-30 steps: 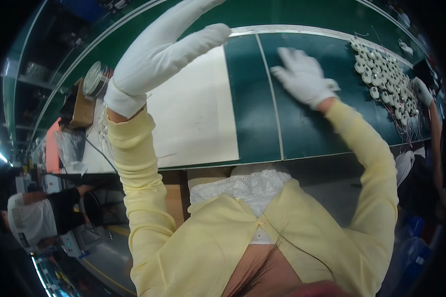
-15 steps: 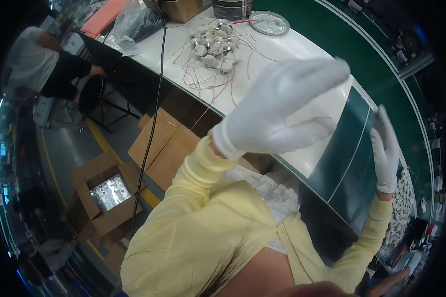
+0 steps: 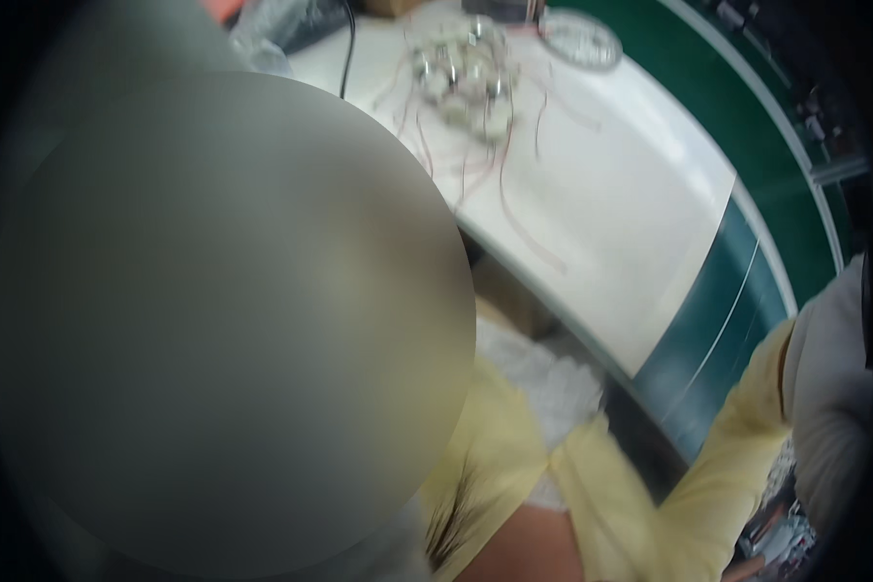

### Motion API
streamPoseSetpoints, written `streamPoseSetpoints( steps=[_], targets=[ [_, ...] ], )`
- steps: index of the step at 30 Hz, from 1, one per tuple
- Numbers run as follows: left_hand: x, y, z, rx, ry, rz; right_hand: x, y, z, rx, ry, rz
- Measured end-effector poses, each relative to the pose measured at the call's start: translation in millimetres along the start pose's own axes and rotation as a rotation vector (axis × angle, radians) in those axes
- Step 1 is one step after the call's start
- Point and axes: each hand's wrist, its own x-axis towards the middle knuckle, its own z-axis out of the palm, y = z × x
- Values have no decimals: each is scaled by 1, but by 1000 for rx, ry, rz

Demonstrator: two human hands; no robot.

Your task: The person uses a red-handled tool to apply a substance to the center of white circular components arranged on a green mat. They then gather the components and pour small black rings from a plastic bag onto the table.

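My right hand [image 3: 829,388], in a white glove with a yellow sleeve behind it, is raised close at the right rim. Its fingers run into the dark edge and are smeared, so I cannot make out what they touch. A large blurred round patch covers the left half of the view. A pale grey smear above it looks like my left hand [image 3: 155,58] in its glove, very near; its fingers are hidden. On the white table top lies a heap of round white and silvery parts [image 3: 466,82] with thin reddish wires, apart from my right hand.
A round clear dish [image 3: 580,39] stands at the table's far edge beside a dark container [image 3: 490,8]. A black cable [image 3: 348,48] hangs at the far left near clear plastic bags [image 3: 267,29]. Dark green sheeting [image 3: 718,320] borders the white table top [image 3: 630,223].
Both hands have left the space over the table and come up close: the right to the right rim, the left apparently to the upper left. The view has shifted slightly and blurred.
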Motion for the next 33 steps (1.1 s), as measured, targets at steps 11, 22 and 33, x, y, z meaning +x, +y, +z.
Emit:
streamPoseSetpoints(
  steps=[11, 22, 33],
  targets=[
    [131, -35, -29, -81, 287, 67, 3, 38, -22, -85, -43, 112],
    [93, -11, -19, -65, 415, 283, 28, 34, -32, -142, 34, 84],
    [-120, 3, -86, -2, -112, -408, -12, 10, 24, 206, 32, 174]
  ],
)
